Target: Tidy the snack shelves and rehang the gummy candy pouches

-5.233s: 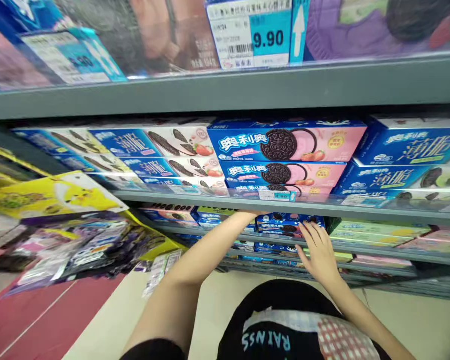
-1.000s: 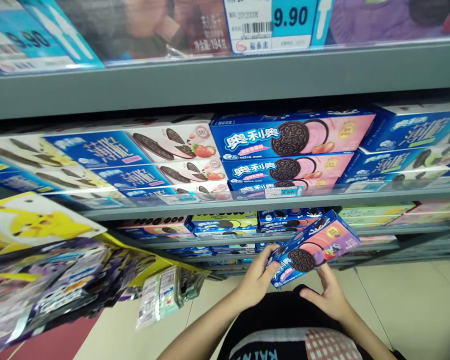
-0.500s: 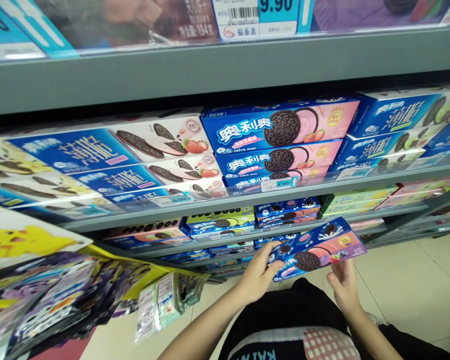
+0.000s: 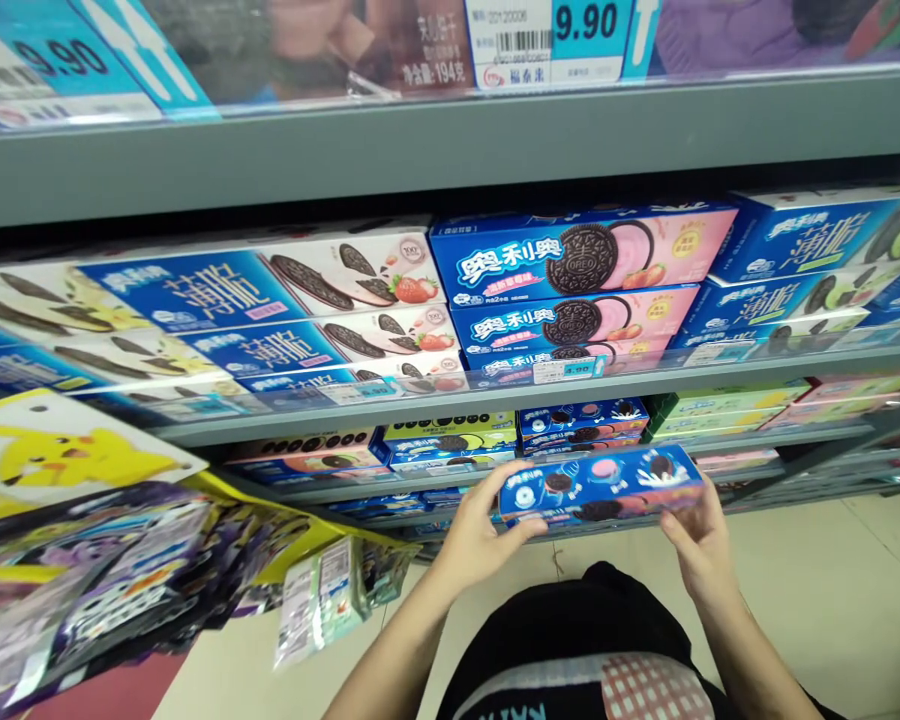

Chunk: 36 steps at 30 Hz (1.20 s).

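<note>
I hold the blue-and-pink cookie box (image 4: pixel 600 485) lengthwise just below the grey shelf rail (image 4: pixel 495 400), in front of the stacked boxes (image 4: pixel 581 422) under that rail. It should handle best level, gripped at its short ends, clear of the rail. My left hand (image 4: pixel 472 535) is clamped on the left end, thumb underneath. My right hand (image 4: pixel 701 540) clasps the right end. Both forearms reach up toward the rail.

Grey shelf (image 4: pixel 720 373) carries stacked blue biscuit boxes (image 4: pixel 570 262) side by side.
</note>
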Available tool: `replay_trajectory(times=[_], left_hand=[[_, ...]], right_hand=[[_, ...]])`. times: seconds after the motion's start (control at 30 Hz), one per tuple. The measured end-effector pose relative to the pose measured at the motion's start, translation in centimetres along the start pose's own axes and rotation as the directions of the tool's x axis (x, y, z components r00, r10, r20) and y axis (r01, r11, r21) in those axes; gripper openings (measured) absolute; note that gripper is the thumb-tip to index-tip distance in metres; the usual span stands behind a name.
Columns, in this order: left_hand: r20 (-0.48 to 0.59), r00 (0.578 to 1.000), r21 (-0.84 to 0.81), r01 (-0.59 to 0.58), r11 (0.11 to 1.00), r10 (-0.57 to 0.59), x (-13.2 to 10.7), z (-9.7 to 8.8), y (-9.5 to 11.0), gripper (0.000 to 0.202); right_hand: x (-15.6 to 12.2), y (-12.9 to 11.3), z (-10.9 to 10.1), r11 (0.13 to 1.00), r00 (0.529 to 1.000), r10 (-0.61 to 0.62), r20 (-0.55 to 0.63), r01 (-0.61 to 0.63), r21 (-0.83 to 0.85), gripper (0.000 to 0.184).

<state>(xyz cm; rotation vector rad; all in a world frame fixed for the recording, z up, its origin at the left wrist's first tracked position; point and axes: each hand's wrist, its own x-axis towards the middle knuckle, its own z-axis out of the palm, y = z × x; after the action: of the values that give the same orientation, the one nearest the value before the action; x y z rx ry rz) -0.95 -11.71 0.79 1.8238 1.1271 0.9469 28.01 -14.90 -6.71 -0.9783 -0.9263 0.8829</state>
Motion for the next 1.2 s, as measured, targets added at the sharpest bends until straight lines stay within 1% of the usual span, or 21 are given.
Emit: replay_trajectory(times=[0.07, 0.1, 0.17, 0.23, 0.33, 0.43, 0.53, 0.63, 0.73, 0.83, 1.0, 1.1, 1.2], left_hand=[[-0.097, 0.995, 0.046, -0.02, 0.999, 0.025, 0.7, -0.8, -0.2, 0.054], [-0.143, 0.989, 0.078, -0.033, 0.996, 0.044, 1.2, -1.2, -0.3, 0.053], [-0.211, 0.973, 0.157, -0.062, 0.986, 0.094, 2.4, -2.1, -0.5, 0.051], [-0.245, 0.96, 0.235, -0.074, 0.969, 0.133, 3.9, -2.7, -0.8, 0.052], [-0.27, 0.956, 0.311, -0.028, 0.95, 0.116, 6.4, -2.7, -1.3, 0.052], [-0.25, 0.964, 0.363, 0.005, 0.932, 0.093, 8.7, -2.1, -1.7, 0.051], [-0.198, 0.98, 0.388, 0.066, 0.919, 0.013, 10.3, -1.5, -2.0, 0.049], [-0.169, 0.984, 0.388, 0.125, 0.913, -0.062, 10.9, -1.3, -2.2, 0.047], [-0.168, 0.983, 0.386, 0.137, 0.912, -0.076, 11.1, -1.2, -2.2, 0.047], [-0.158, 0.985, 0.386, 0.132, 0.913, -0.075, 11.3, -1.1, -2.0, 0.045], [-0.103, 0.992, 0.378, 0.102, 0.92, -0.067, 11.9, -1.3, -1.6, 0.045], [-0.08, 0.994, 0.384, 0.099, 0.918, -0.074, 12.1, -1.6, -1.6, 0.047], [-0.078, 0.992, 0.404, 0.121, 0.907, -0.098, 12.0, -1.7, -1.7, 0.047]], right_hand=[[0.4, -1.1, 0.6, 0.998, 0.996, -0.018, 0.086, 0.024, -0.065, 0.079], [0.6, -1.6, 0.8, 0.995, 0.992, -0.041, 0.12, 0.051, -0.086, 0.08], [0.8, -2.5, 1.0, 0.988, 0.982, -0.09, 0.167, 0.109, -0.108, 0.076], [0.8, -2.8, 0.9, 0.982, 0.976, -0.117, 0.181, 0.141, -0.124, 0.072], [0.9, -2.7, 0.0, 0.978, 0.979, -0.119, 0.166, 0.144, -0.152, 0.072], [1.2, -2.4, -1.3, 0.975, 0.984, -0.1, 0.147, 0.126, -0.181, 0.072], [1.7, -2.3, -2.6, 0.971, 0.989, -0.086, 0.122, 0.111, -0.21, 0.071], [2.3, -2.1, -3.7, 0.968, 0.992, -0.076, 0.104, 0.099, -0.23, 0.069], [2.9, -1.8, -4.4, 0.967, 0.992, -0.059, 0.113, 0.085, -0.241, 0.068], [3.7, -1.5, -4.7, 0.967, 0.99, -0.043, 0.133, 0.075, -0.243, 0.067], [5.0, -1.2, -4.3, 0.97, 0.981, -0.025, 0.19, 0.069, -0.231, 0.065], [5.6, -1.1, -4.0, 0.966, 0.971, -0.036, 0.234, 0.094, -0.239, 0.063], [6.0, -1.0, -3.9, 0.951, 0.956, -0.05, 0.288, 0.134, -0.28, 0.058]])
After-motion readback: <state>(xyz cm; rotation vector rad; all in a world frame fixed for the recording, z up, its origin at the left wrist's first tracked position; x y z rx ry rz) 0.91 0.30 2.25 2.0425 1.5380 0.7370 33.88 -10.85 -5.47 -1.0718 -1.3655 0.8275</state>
